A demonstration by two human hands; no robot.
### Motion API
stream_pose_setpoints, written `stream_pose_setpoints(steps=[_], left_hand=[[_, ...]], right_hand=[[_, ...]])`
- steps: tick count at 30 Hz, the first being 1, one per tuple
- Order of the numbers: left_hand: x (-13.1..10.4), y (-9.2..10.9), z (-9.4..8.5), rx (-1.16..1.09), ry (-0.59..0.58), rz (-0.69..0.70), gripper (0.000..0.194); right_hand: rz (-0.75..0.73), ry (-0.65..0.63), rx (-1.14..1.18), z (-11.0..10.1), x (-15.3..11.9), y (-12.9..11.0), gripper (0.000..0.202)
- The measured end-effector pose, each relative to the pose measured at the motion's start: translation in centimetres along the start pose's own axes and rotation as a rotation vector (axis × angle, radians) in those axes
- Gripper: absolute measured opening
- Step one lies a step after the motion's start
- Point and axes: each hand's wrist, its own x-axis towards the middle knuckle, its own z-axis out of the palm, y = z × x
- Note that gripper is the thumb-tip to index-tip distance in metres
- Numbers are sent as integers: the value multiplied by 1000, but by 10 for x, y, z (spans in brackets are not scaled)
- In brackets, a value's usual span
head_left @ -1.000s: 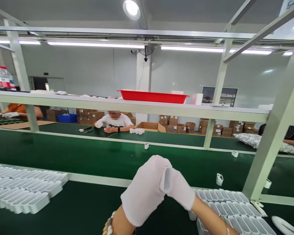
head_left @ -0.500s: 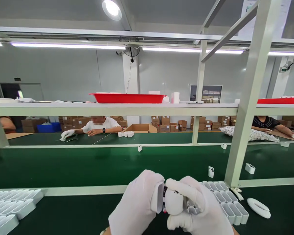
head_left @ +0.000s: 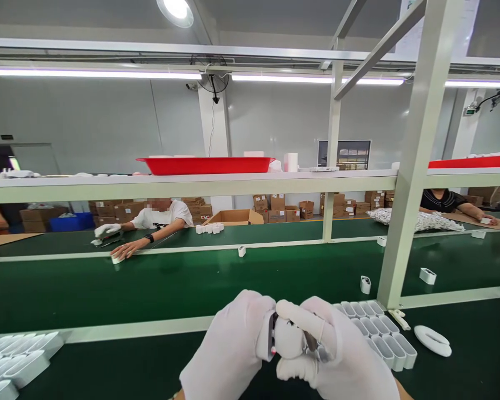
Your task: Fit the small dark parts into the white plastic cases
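Observation:
Both of my hands wear white gloves and meet low in the middle of the head view. My left hand [head_left: 233,344] is closed around a white oval plastic housing [head_left: 265,336], its open end facing right. In my right hand [head_left: 337,350], thumb and fingers pinch a white rounded part [head_left: 289,338] up against that opening. A dark strip and a small pink-red spot show at the joint between the two pieces. Behind the right hand stand rows of white oval cups [head_left: 383,333]. Further right lies a flat white oval ring [head_left: 432,340].
More white cups [head_left: 20,361] stand at the left. Several white pieces, one of them a small housing [head_left: 365,284], sit on the green belt [head_left: 183,283]. A frame post [head_left: 412,166] rises at right. Above runs a shelf with a red tray [head_left: 208,165]. A co-worker [head_left: 162,216] sits opposite.
The rounded part has moved closer against the housing in my left hand. Across the belt, the co-worker's bare hand has reached forward onto a white piece. My view has shifted slightly.

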Motion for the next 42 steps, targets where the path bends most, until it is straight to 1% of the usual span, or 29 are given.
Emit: stream_pose_setpoints(steps=[2, 6, 7, 9, 11, 12, 13, 14, 15, 17, 18, 19, 20, 22, 23, 24, 26, 28, 31, 33, 35, 37, 39, 42], left_hand=[[0, 0, 1, 14, -7, 2, 13], [1, 1, 1, 33, -19, 16, 13], [2, 2, 1, 39, -22, 20, 13], [3, 5, 0, 64, -51, 13, 16], [3, 7, -2, 99, -84, -7, 21], [2, 8, -2, 107, -81, -16, 22], [2, 9, -3, 105, -66, -22, 21], [2, 9, -3, 90, -49, -25, 21], [1, 9, -3, 66, -41, -26, 20], [1, 8, -1, 9, -47, -29, 18], [1, 7, 0, -17, -42, -35, 18], [0, 6, 1, -41, -17, -42, 17], [0, 5, 3, -63, 29, -51, 15], [-2, 3, 7, -104, 141, -67, 10], [-3, 2, 9, -122, 185, -66, 9], [-4, 1, 10, -137, 220, -56, 8], [-6, -2, 13, -151, 280, -14, 8], [-7, -6, 15, -144, 349, 36, 9], [-7, -13, 17, -130, 441, 83, 11], [-6, -16, 18, -132, 471, 97, 10], [-6, -16, 19, -133, 483, 115, 11], [-6, -15, 21, -130, 492, 140, 11], [-6, -14, 22, -123, 498, 156, 13], [-5, -14, 25, -125, 498, 162, 14]], right_hand=[[2, -36, -10, -2, 0, -1, 61], [23, -77, 29, -4, 0, -4, 56], [38, -82, 37, -5, 0, -4, 52], [56, -91, 50, -5, 1, -4, 37], [40, -114, 63, -3, 2, -2, 24], [20, -121, 70, -2, 2, 0, 22], [-3, -115, 76, 1, 2, 2, 24], [-24, -84, 73, 3, 2, 5, 32], [-40, -24, 63, 6, 0, 6, 45], [-46, 144, 30, 10, -3, 8, 71], [-55, 239, 15, 11, -4, 8, 76], [-79, 328, 1, 12, -5, 7, 73], [-121, 402, -14, 12, -5, 5, 63], [-233, 499, -59, 10, -3, 1, 37], [-281, 521, -86, 9, -2, -1, 28], [-312, 525, -108, 9, 0, -2, 24], [-327, 504, -140, 9, 1, -4, 27], [-312, 465, -174, 10, 1, -5, 43], [-225, 354, -249, 13, -2, -8, 79], [-178, 278, -273, 14, -4, -10, 92], [-167, 232, -270, 16, -4, -10, 92], [-181, 216, -247, 21, -4, -7, 86], [-214, 233, -218, 27, -3, -3, 80], [-231, 298, -200, 34, -3, 0, 76]])
